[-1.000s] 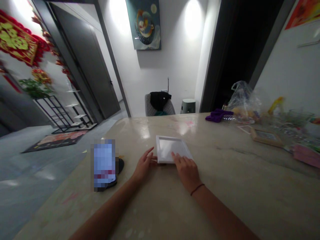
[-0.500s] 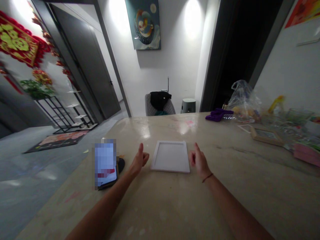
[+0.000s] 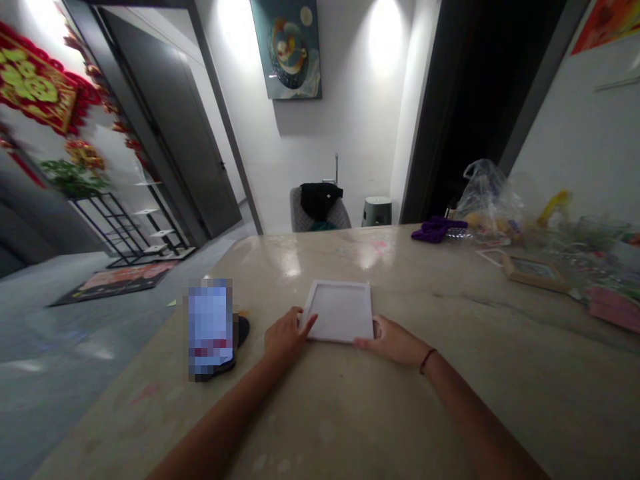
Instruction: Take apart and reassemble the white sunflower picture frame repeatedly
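Observation:
A white, square, shallow frame [image 3: 343,311] with a raised rim lies face up on the marbled table [image 3: 340,413]. My left hand [image 3: 287,337] grips its left side near the front corner, thumb over the rim and fingers curled along the outer edge. At the opposite front corner, my right hand [image 3: 397,341] holds the right edge, with its thumb along the front rim. The fingertips of both hands are partly hidden against the frame. A reddish cord circles my right wrist.
Left of my hands stands a phone-like screen [image 3: 210,330], blurred out, on a dark stand. Toward the right are a purple cloth [image 3: 433,230], a clear plastic bag [image 3: 487,200], a wooden picture frame [image 3: 535,272] and a pink item [image 3: 613,307]. A chair [image 3: 295,210] stands beyond the table.
Both hands, earlier apart from the white frame with thumbs raised, have come inward and taken hold of its sides. The frame has shifted slightly left.

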### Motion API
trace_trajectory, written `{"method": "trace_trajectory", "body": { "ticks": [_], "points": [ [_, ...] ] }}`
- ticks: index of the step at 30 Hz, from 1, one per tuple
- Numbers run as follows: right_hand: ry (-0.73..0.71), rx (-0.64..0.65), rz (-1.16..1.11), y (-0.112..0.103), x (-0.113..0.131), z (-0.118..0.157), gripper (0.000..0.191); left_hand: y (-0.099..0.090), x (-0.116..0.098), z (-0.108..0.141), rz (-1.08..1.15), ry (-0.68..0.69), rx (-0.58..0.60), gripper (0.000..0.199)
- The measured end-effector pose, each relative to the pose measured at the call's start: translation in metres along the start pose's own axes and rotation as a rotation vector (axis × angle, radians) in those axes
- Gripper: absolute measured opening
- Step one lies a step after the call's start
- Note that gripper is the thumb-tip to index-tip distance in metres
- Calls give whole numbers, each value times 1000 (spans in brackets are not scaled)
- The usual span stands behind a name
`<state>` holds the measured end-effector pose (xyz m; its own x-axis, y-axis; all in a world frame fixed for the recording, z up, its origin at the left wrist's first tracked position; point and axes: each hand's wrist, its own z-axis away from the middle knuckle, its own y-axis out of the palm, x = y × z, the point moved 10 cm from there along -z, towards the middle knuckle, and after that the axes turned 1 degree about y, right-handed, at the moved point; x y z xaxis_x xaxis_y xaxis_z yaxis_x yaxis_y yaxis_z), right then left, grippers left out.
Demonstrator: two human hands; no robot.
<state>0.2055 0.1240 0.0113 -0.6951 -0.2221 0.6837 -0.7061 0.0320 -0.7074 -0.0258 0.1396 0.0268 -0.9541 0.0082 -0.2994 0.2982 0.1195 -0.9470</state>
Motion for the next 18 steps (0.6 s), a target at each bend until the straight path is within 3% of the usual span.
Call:
{"method": "trace_trajectory", "body": {
  "ticks": [2,7,11,13,15,18],
  "points": [
    [-43,38,-6,7,9,0,37,1,-1,2,-18,10,-16,53],
    [-14,-184,142,-3,5,-12,21,2,-7,7,-55,66,-63,64],
    [-59,-266,35,-5,4,-16,22,2,-8,7,-55,68,-51,68],
    [8,-357,-109,-19,-3,-14,21,-4,-4,5,25,38,-79,67],
    [163,-426,-319,-30,-19,-11,42,-18,8,3,188,-49,-186,55],
    [387,-309,-596,-20,-38,-12,62,-32,35,5,465,-229,-365,58]
  ]
}}
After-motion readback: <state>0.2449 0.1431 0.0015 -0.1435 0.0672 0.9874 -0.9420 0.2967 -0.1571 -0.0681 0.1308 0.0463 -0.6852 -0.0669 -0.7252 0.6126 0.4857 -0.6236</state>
